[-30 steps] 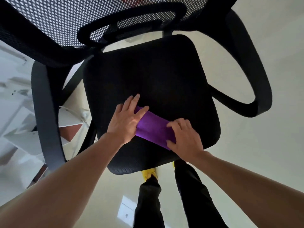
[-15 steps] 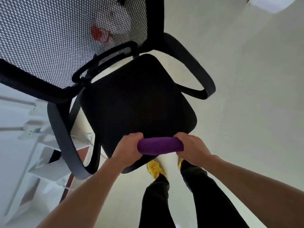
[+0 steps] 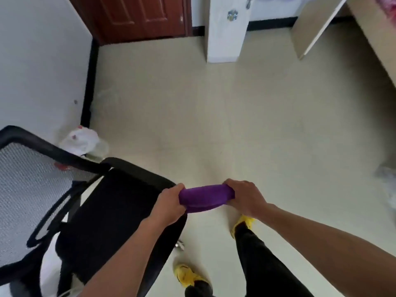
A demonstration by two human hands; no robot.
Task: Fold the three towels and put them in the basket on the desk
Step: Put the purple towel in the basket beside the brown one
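a pale, smooth floor [image 3: 214, 116] fills most of the view, glossy and cream-coloured. a white wall [image 3: 38, 61] with a black skirting strip runs along the left to a reddish-brown panelled door [image 3: 137, 18] at the top. a light wooden desk [image 3: 368, 28] slants in at the upper right, and a white post [image 3: 225, 33] stands near the door. a crumpled white plastic bag [image 3: 80, 140] lies by the wall. at the lower left is a black chair [image 3: 111, 211] with a grey mesh back and curved armrests. the folded purple towel [image 3: 205, 198], soft and thick, is held in the air above the floor just right of the chair seat. the left hand [image 3: 169, 205] clenches its left end, the right hand [image 3: 244, 198] its right end.
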